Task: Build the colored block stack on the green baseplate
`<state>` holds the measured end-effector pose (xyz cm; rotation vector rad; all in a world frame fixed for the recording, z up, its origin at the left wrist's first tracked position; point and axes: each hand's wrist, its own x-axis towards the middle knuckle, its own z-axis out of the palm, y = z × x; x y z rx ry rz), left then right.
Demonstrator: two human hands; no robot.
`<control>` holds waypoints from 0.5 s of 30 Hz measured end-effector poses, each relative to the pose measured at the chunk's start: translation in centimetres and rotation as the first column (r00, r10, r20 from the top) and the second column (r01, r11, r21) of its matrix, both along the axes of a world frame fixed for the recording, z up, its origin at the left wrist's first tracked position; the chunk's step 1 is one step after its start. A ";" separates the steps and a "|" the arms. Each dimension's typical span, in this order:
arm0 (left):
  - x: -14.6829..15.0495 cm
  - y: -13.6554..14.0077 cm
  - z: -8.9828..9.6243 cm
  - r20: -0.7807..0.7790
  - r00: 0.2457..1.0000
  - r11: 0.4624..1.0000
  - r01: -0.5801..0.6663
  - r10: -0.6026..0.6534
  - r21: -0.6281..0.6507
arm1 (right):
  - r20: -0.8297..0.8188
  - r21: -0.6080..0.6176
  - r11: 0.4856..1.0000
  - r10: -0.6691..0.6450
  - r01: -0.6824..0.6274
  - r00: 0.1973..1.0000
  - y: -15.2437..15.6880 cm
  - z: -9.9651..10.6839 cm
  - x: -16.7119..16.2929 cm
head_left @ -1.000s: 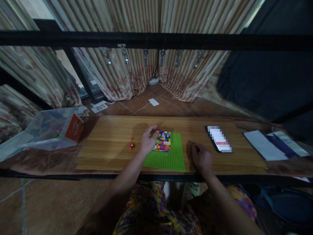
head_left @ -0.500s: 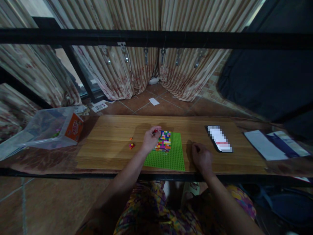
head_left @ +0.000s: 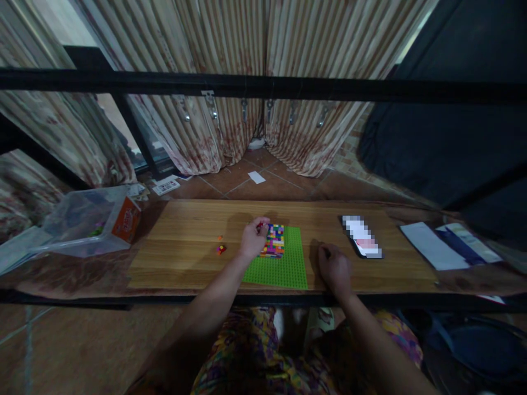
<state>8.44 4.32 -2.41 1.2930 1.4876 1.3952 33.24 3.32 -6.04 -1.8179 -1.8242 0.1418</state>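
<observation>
A block of many-coloured toy bricks (head_left: pixel 278 242) stands on a green studded baseplate (head_left: pixel 288 273). My left hand (head_left: pixel 252 240) is at the far left corner of that block, fingers pinched on a small red brick (head_left: pixel 259 225). The hand hides the block's left side, so I cannot tell whether the red brick touches it. To the right of the baseplate, my right hand (head_left: pixel 336 267) rests on the wooden board, loosely curled with nothing visible in it. Left of my left hand lie a small cluster of bricks (head_left: pixel 221 249) and an orange piece (head_left: pixel 219 237).
A phone (head_left: pixel 362 237) lies on the wooden board (head_left: pixel 173 252) to the right. Farther right are papers (head_left: pixel 432 247). At the left stands a clear plastic bin (head_left: pixel 74 225) with an orange label and a few pieces inside. A dark rail (head_left: pixel 247 85) crosses before the curtains.
The view has tilted up slightly and shifted a little right. My left hand keeps its pinch on the red brick at the block's corner. My right hand stays curled on the board.
</observation>
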 end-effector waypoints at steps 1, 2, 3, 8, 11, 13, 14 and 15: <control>0.0 0.0 -0.1 -0.008 1.000 1.000 -0.009 0.009 0.006 | 0.002 0.001 1.000 0.000 0.000 1.000 0.0 0.0 0.0; 0.1 0.0 -0.2 -0.018 1.000 1.000 -0.020 0.020 0.012 | 0.004 0.002 1.000 0.004 -0.004 1.000 0.0 0.0 0.0; 0.1 0.0 -0.2 -0.029 0.999 0.999 -0.028 0.029 0.020 | 0.004 0.003 1.000 0.010 -0.010 1.000 0.0 0.0 0.0; -0.8 -0.8 -0.6 -0.120 0.985 0.990 -0.112 0.122 0.086 | -0.001 0.009 1.000 0.013 -0.013 1.000 0.1 -0.4 0.3; -2.9 -1.9 -0.7 -0.175 0.965 0.979 -0.179 0.193 0.096 | 0.014 0.010 1.000 0.017 -0.017 1.000 0.2 -0.6 0.4; -4.9 -2.7 -0.7 -0.241 0.937 0.968 -0.241 0.252 0.076 | 0.021 0.013 1.000 0.025 -0.025 0.999 0.2 -0.7 0.4; -6.0 -3.2 -0.7 -0.286 0.913 0.957 -0.287 0.290 0.055 | 0.022 0.013 1.000 0.028 -0.029 0.999 0.3 -0.7 0.4; -7.1 -3.6 -0.7 -0.342 0.883 0.942 -0.334 0.322 0.027 | 0.020 0.015 0.999 0.030 -0.030 0.999 0.3 -0.7 0.4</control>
